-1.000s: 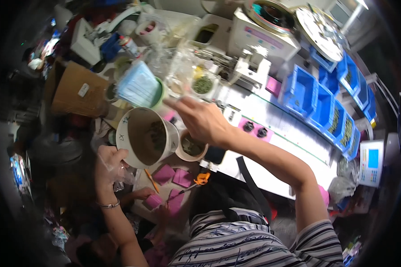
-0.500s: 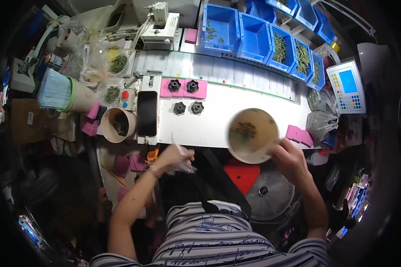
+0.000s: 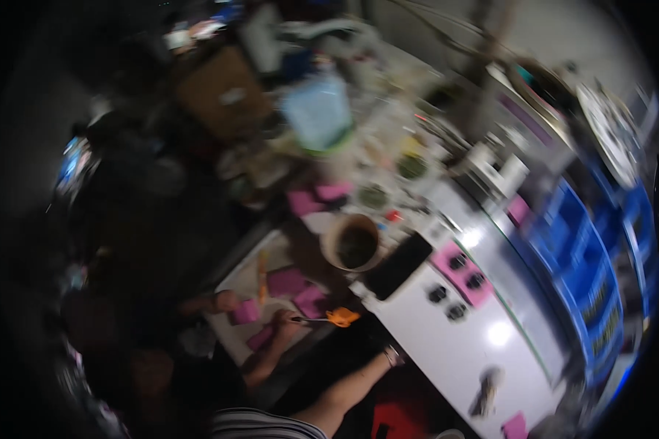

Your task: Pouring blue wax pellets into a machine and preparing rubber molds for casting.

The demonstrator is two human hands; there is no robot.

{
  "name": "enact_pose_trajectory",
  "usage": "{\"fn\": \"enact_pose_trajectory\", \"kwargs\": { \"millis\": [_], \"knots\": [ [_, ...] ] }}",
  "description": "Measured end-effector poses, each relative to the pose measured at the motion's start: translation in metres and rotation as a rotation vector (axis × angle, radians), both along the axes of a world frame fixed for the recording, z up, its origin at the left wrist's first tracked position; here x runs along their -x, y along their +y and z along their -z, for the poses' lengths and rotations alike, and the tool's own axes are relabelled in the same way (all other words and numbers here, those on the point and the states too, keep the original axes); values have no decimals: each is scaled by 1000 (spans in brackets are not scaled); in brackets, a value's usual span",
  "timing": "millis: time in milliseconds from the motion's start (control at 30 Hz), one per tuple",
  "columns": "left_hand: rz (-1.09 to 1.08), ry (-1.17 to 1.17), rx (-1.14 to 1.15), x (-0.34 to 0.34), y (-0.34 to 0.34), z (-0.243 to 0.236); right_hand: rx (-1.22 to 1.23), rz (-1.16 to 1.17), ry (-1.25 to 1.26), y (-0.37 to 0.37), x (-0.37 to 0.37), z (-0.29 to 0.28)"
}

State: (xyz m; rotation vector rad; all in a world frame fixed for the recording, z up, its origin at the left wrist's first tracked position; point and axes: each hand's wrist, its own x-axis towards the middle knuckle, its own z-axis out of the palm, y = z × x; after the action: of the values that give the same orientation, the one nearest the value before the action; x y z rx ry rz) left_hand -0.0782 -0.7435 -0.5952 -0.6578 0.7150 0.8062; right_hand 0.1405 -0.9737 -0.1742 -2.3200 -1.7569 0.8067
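Observation:
The view is tilted and smeared by motion. My left forearm reaches from the lower edge to the front of the white worktop (image 3: 417,333). Around the wrist is a band; my left hand (image 3: 395,356) is a blur at the worktop's edge, its fingers unreadable. My right hand is out of sight. A blurred beige and dark thing (image 3: 487,391) is on the worktop; its kind cannot be made out. Past my left hand lie dark star-shaped knobs (image 3: 447,303), with two more on a pink block (image 3: 465,274). Near them is a black phone-like slab (image 3: 399,267).
A co-worker's hands are at the lower left, one (image 3: 285,322) by a thin shaft with an orange end (image 3: 342,317). Pink blocks (image 3: 289,282) lie there. A beige tub (image 3: 329,245) holds dark contents. Blue bins (image 3: 575,256) line the right.
My view has swung left and tilted. The round tub that my right hand held has left clear view, with that hand. The co-worker's hands now show on the left.

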Motion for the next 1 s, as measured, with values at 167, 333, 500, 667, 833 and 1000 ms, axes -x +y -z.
{"fn": "enact_pose_trajectory", "kwargs": {
  "millis": [167, 333, 500, 667, 833, 1000],
  "knots": [
    [484, 460, -149, 21, -14, -18, -59, -80, -140, 11, -16, 20],
    [62, 329, -61, 16, -69, -10, 10, -195, -494, 57, -39, 9],
    [151, 286, -24, 44, -34, -141, 57, -101, -15, 151, -4, -4],
    [-12, 56, -187, 98, -81, -38, 131, -141, 182, 166, 8, 49],
    [-70, 138, 39, 66, -65, -104, 468, 210, 488, 147, 4, 105],
    [165, 232, -6, 86, -78, -86, 578, 498, 734, 145, 6, 127]
  ]
}}
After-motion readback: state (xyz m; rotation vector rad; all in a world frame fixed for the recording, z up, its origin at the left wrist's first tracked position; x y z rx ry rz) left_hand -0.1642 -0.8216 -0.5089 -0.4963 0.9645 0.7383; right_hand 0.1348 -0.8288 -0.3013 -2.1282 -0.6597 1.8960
